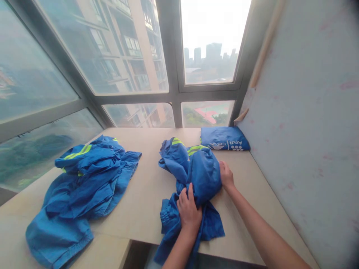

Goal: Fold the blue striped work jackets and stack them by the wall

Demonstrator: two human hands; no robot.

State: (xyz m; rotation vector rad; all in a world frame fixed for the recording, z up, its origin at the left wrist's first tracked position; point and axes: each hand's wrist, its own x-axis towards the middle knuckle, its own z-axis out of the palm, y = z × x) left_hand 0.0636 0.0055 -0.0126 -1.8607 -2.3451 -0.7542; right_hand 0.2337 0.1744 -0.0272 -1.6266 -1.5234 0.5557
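Note:
A crumpled blue garment (206, 172) with yellow-green stripes lies bunched on the pale wooden surface, and part of it hangs over the front edge. My left hand (189, 209) rests on its lower middle, fingers apart and pointing up. At the garment's right side is my right hand (226, 175), its fingers curled against the cloth; the fingertips are partly hidden. A second blue garment (95, 183) with similar stripes lies rumpled at the left. Near the window, a folded blue garment (224, 138) shows white printing.
The pale wooden surface (151, 194) runs up to the windows, whose grey frame (134, 98) stands behind it. A white wall (303, 123) borders it on the right. A dark gap lies below the front edge.

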